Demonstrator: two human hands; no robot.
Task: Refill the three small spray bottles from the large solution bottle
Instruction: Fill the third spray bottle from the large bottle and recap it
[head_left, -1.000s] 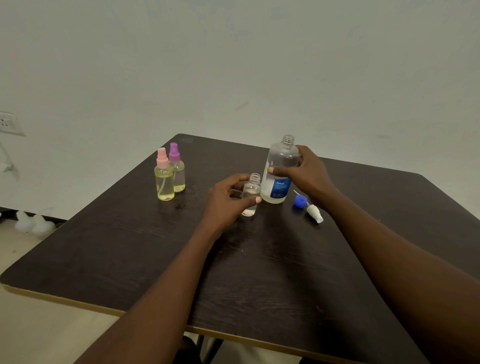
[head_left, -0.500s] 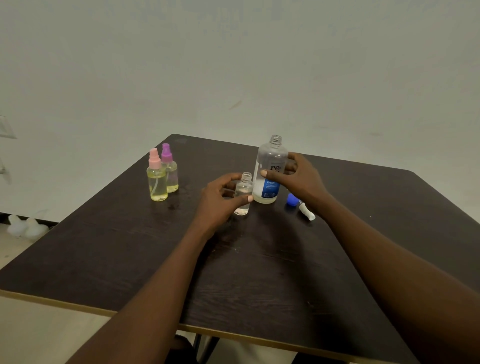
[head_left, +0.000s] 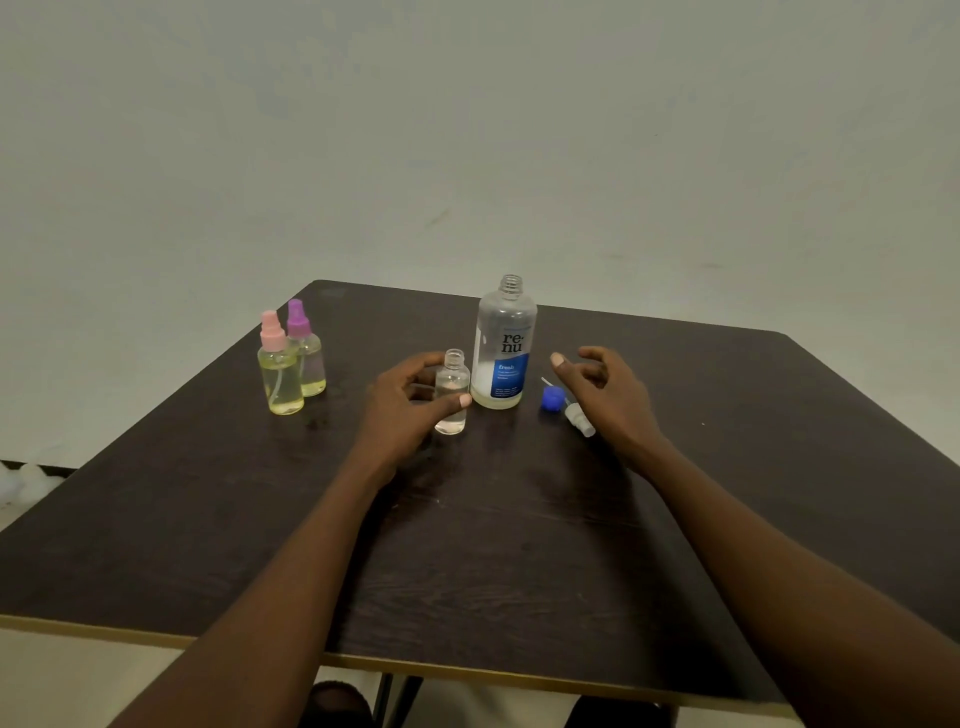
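The right hand has let go of the large solution bottle, now standing uncapped between the 2 hands. That hand hovers loosely curled and empty over the blue spray cap. The left hand grips the open small bottle. Pouring seems finished, and capping likely follows.

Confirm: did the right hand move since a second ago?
Yes. The right hand has let go of the large solution bottle and shifted right of it, beside the blue cap.
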